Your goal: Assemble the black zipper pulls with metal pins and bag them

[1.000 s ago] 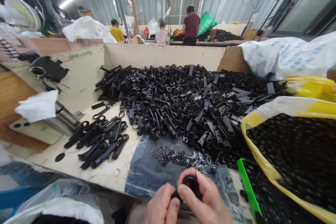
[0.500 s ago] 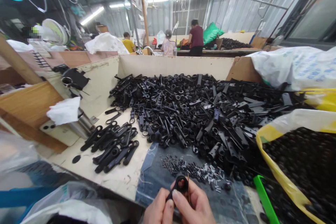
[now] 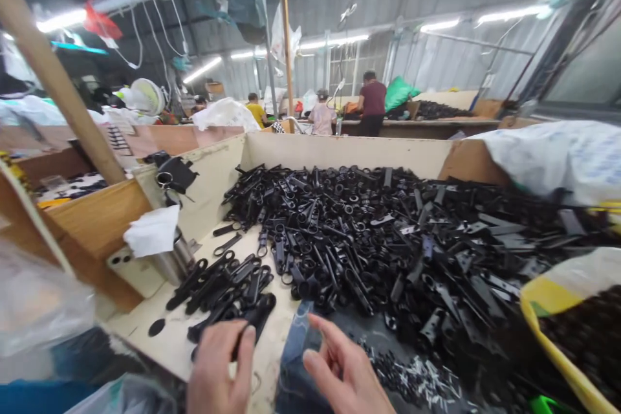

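Left grip pinches a black plastic pull; right grip open, empty. Pile sits beyond both on cream tabletop, corrugated-walled shed behind.

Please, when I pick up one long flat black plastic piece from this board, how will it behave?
The long flat black plastic piece is probably stiff, since these lie straight. Its flat shape suggests it will not roll, and it may feel light.

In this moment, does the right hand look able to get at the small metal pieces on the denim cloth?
Probably yes. The right hand is close above the denim cloth, and the small metal pieces lie just to its right. Nothing seems to lie between them.
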A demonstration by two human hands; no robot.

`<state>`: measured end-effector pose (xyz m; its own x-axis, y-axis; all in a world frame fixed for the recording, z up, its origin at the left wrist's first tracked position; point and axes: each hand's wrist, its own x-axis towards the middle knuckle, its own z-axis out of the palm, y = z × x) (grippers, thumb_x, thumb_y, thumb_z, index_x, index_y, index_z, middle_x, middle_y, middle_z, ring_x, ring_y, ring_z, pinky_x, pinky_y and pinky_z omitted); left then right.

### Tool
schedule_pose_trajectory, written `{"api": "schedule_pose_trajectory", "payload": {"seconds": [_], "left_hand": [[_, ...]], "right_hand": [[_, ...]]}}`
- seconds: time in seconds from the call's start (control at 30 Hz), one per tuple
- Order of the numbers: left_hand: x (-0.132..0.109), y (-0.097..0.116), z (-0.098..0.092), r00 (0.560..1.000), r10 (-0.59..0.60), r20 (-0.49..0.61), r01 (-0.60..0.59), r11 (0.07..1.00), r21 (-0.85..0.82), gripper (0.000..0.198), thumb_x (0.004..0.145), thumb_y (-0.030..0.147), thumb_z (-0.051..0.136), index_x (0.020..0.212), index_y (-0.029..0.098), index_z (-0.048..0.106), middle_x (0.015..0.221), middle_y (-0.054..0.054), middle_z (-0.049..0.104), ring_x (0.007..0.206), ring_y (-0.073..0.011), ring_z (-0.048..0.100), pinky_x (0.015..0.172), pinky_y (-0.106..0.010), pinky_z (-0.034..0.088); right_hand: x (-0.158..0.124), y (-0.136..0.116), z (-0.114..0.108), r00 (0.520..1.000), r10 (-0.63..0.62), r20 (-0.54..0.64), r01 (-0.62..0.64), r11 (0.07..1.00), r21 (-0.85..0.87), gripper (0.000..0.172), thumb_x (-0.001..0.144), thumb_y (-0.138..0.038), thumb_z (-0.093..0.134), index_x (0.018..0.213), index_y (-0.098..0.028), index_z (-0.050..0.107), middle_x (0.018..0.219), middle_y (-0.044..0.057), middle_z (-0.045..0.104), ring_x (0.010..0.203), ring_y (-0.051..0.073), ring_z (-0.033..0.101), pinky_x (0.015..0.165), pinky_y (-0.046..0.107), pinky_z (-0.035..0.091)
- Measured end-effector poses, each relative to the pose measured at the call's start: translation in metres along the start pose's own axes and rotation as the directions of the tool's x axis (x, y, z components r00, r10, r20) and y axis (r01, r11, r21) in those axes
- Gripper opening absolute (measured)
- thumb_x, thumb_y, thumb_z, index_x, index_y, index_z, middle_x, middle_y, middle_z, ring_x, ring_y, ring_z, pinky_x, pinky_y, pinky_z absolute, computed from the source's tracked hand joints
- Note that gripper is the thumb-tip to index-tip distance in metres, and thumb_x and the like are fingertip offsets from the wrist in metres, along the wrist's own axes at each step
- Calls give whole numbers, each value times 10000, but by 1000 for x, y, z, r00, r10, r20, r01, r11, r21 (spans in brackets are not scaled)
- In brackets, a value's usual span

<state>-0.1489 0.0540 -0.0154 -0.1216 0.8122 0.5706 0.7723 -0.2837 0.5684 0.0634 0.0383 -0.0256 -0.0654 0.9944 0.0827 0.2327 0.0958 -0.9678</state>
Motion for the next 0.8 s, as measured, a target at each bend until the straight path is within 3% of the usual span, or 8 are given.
{"api": "schedule_pose_trajectory", "payload": {"seconds": [0.1,0.23,0.47,0.6,0.67,0.7,0.73,0.8], "left_hand": [[42,-19,-1,993,109,-39,-80,894,440,376,985,382,475,1147,152,725,1266,-204,731,1219,-407,583,985,-546,442],[48,-32,20,989,148,15,-129,805,580,494,1020,336,424,1392,79,625,1445,-228,640,1371,-406,494,1076,-584,398],[33,-37,31,978,138,155,-200,824,530,440,1017,294,431,1369,173,665,1482,-179,628,1380,-355,529,1147,-592,340],[40,-21,19,985,170,23,-170,946,277,476,1007,410,425,1306,132,669,1395,-231,657,1363,-382,524,1155,-586,353],[42,-10,18,999,-11,35,11,1000,-9,499,964,546,475,1215,174,693,1266,-194,711,1198,-364,621,1028,-530,486],[41,-4,18,975,-181,128,202,963,-178,512,929,620,511,1157,205,706,1150,-155,744,1022,-325,677,850,-453,567],[39,3,20,891,-331,310,426,844,-326,548,897,688,525,1118,224,714,1008,-117,760,817,-276,683,665,-380,569],[26,19,26,554,-360,750,803,468,-369,617,832,779,566,1045,233,758,799,-65,747,557,-193,593,466,-280,462]], "right_hand": [[26,-28,-35,995,-75,-60,43,908,-417,354,1021,-446,528,1190,-213,734,676,-40,657,584,143,616,566,228,443],[65,-49,-46,992,-113,-51,45,712,-701,168,1026,-283,563,1056,-218,715,784,0,753,736,186,733,675,254,490],[98,-41,2,994,-49,96,107,531,-841,102,890,-188,761,967,-173,695,969,123,789,884,300,780,721,331,524],[81,-49,-23,997,-31,64,71,525,-848,114,938,-269,730,1006,-179,718,992,91,790,883,273,778,724,313,533],[58,-53,-46,997,-44,65,79,547,-833,175,944,-319,743,1099,-243,718,1004,12,779,882,205,769,749,259,528],[44,-54,-57,993,-66,97,117,566,-816,236,934,-342,762,1157,-286,709,1002,-28,768,872,167,760,752,224,519],[28,-54,-67,982,-100,159,188,585,-789,308,911,-361,795,1202,-326,699,986,-61,755,845,132,749,739,187,504],[-1,-51,-84,916,-197,350,397,575,-715,372,885,-388,826,1234,-347,706,955,-65,739,755,112,723,630,174,465]]}}
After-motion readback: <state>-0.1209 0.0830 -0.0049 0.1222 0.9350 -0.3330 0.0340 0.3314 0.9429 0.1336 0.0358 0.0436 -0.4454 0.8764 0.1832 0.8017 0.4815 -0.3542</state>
